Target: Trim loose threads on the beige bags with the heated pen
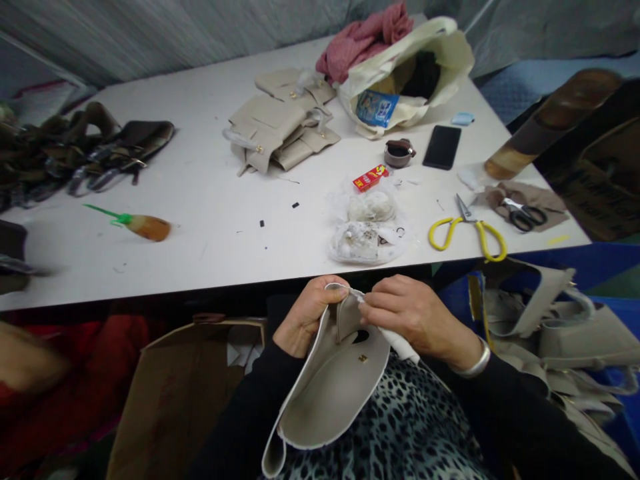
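Note:
A beige bag piece (333,393) with a small gold emblem hangs open over the lap, below the table's front edge. My left hand (313,310) pinches its upper rim, thumb on top. Close by on the right, my right hand (413,317) has its fingers closed at the same rim. A white, cloth-like roll (400,343) runs from under my right hand's fingers down to the right; whether it is part of the bag piece I cannot tell.
On the white table (215,247) are yellow-handled scissors (467,230), plastic-wrapped bundles (363,227), a phone (442,147), stacked beige bags (280,127) and a glue bottle (145,227). More bags (585,333) fill a blue bin at right. Another person's arm (30,360) is at far left.

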Demonstrator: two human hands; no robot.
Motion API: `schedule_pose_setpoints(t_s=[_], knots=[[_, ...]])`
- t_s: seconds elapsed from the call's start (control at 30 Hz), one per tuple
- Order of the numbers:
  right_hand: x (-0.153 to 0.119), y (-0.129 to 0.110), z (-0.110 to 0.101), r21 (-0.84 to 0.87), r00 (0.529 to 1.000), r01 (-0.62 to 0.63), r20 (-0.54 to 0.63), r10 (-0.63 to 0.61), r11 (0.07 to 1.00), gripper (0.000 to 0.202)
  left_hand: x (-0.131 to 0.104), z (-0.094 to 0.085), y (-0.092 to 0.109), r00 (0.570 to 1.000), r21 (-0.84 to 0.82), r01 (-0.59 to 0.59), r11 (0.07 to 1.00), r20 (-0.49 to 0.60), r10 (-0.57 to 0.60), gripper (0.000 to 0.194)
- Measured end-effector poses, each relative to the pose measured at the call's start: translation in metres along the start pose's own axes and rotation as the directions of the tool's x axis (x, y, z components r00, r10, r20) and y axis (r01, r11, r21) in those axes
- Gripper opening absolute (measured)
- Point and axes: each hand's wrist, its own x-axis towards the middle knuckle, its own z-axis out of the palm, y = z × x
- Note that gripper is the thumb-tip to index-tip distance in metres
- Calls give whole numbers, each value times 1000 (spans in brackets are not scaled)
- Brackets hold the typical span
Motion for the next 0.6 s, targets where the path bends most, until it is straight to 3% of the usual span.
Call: schedule_pose_setpoints(t_s=[0.07, 0.13, 0.17, 0.23, 0.3, 0.37, 0.43, 0.6], knots=[[-3, -1, -2, 96, 996, -4, -85, 12, 995, 12, -1, 1, -1, 1000, 20, -22, 1000, -3, 22, 44], [-7, -5, 0, 256, 963, -34, -250, 100, 966, 10, -3, 3, -1, 998, 46, -56, 997, -13, 57, 43], [-9, -7, 2, 337, 927, -63, -330, 181, 939, 12, -4, 4, -2, 996, 66, -83, 994, -20, 84, 43], [-12, -14, 9, 491, 810, -144, -440, 387, 859, 18, -8, 6, -2, 988, 127, -145, 981, -34, 151, 43], [-14, -22, 19, 635, 675, -206, -459, 578, 744, 23, -14, 8, -2, 975, 204, -203, 958, -49, 217, 41], [-14, -28, 28, 742, 574, -212, -432, 696, 636, 25, -20, 11, -2, 965, 258, -233, 938, -58, 256, 39], [-14, -33, 35, 788, 522, -212, -409, 749, 578, 24, -26, 14, -1, 960, 289, -246, 925, -56, 273, 36], [-12, -41, 36, 816, 449, -216, -404, 797, 535, 17, -35, 21, 0, 955, 351, -274, 895, -7, 295, 30]])
